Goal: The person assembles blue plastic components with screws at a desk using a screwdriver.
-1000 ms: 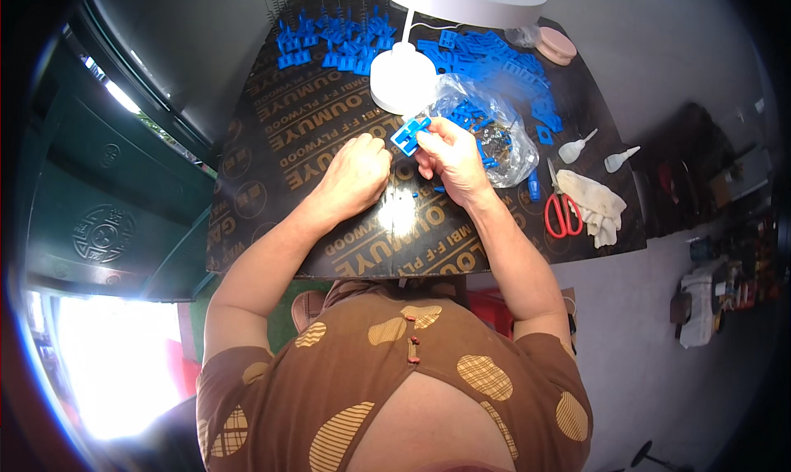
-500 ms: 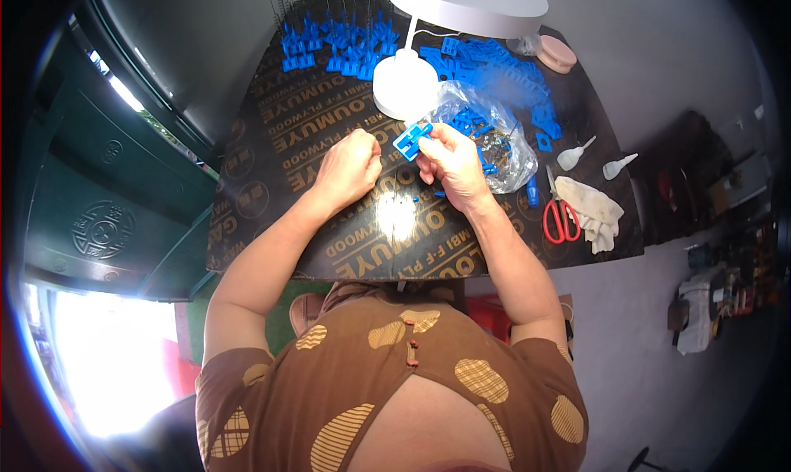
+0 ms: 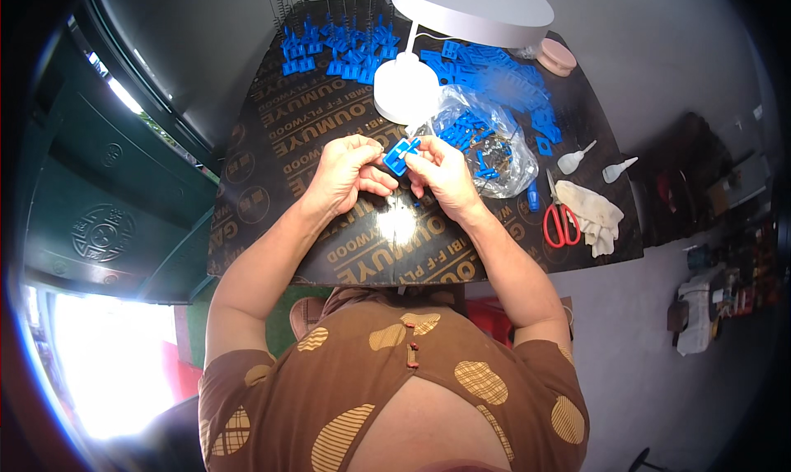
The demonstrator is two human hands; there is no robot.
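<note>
A small flat blue plastic part [image 3: 397, 157] with slots is pinched between the thumb and fingers of my right hand [image 3: 449, 175], above the middle of the table. Close against its left side is my left hand [image 3: 348, 173], thumb and forefinger pressed together and the other fingers curled loosely. Whatever that pinch holds is too small to make out. Just right of my right hand lies an open clear plastic bag [image 3: 517, 165] with small blue pieces [image 3: 463, 131] and small metal bits in it. A tiny blue piece [image 3: 416, 202] rests on the table below my hands.
A white lamp [image 3: 405, 93] stands beyond my hands on the dark printed board [image 3: 280, 159]. Blue parts with upright springs [image 3: 350, 51] stand far left; flat blue parts [image 3: 494, 70] pile far right. Rightward lie red-handled scissors [image 3: 562, 225], a cloth [image 3: 597, 212] and squeeze bottles [image 3: 571, 160].
My left hand has moved right, up to the blue part, and its fist has loosened into a pinch. My right hand has brought the part slightly left and nearer to me, turning it.
</note>
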